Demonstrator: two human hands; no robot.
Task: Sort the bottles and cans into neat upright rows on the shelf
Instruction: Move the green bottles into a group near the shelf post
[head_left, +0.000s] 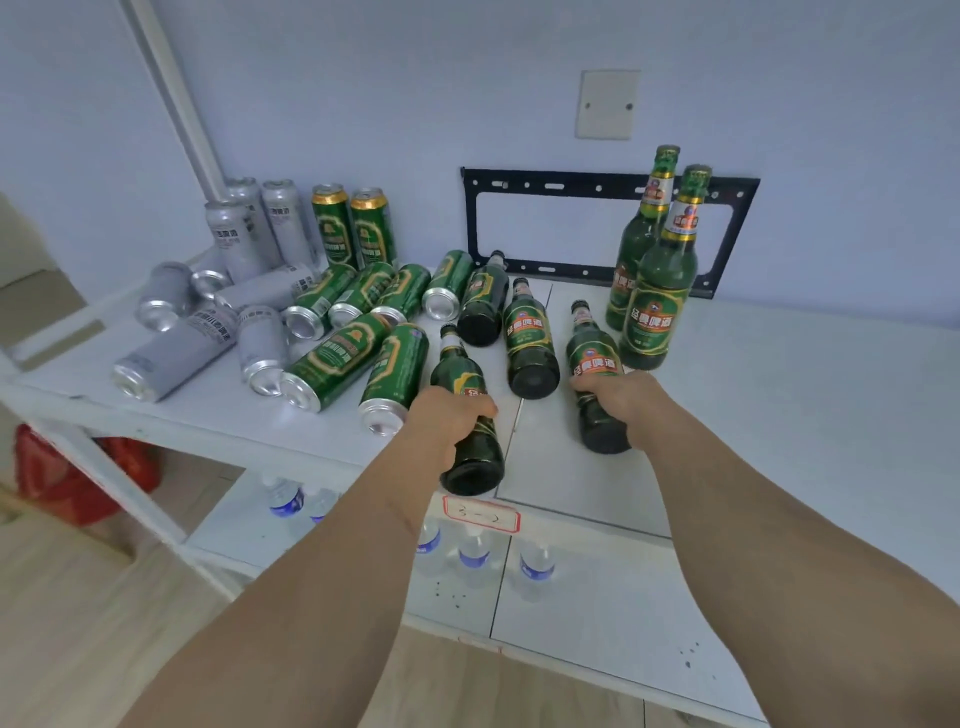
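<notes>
On shelf (779, 395), hands grip "经典啤酒" bottles (597, 374)

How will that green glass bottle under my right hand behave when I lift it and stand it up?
The bottle lies on its side on the smooth white shelf, so it would probably roll if released. It looks like glass, likely rigid, breakable and perhaps slick. Tall and narrow like the two standing bottles, it may tip easily once upright.
</notes>
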